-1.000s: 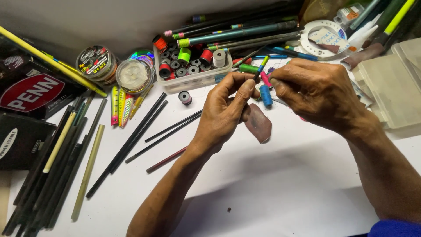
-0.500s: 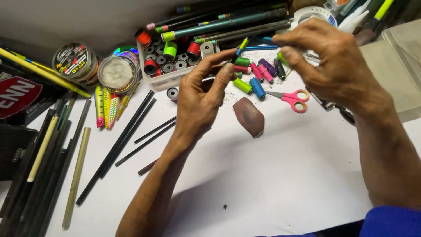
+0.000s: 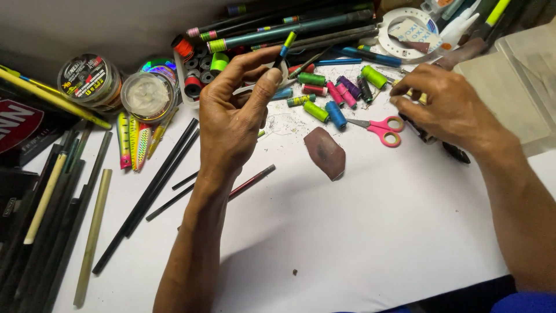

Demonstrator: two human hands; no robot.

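My left hand (image 3: 234, 113) is raised over the white table (image 3: 347, 232) and pinches a thin black rod with a blue and yellow wrapped tip (image 3: 285, 45) between thumb and fingers. My right hand (image 3: 449, 107) is lowered at the right, fingers curled on a small dark tool (image 3: 425, 134) lying beside the pink-handled scissors (image 3: 382, 127). A brown piece of sandpaper (image 3: 325, 152) lies between the two hands. Several small thread spools (image 3: 324, 104) in green, blue, pink and purple lie just beyond it.
Long dark rod blanks (image 3: 145, 194) lie across the left. Two line spools (image 3: 90, 78) and bright fishing lures (image 3: 134, 142) sit at far left. A clear tray of spools (image 3: 197, 72), a bundle of rods (image 3: 289, 26) and a tape roll (image 3: 408, 29) line the back.
My hands have separated: the right hand let go of the rod tip and dropped to the right, past the scissors. The left hand still holds the rod up.
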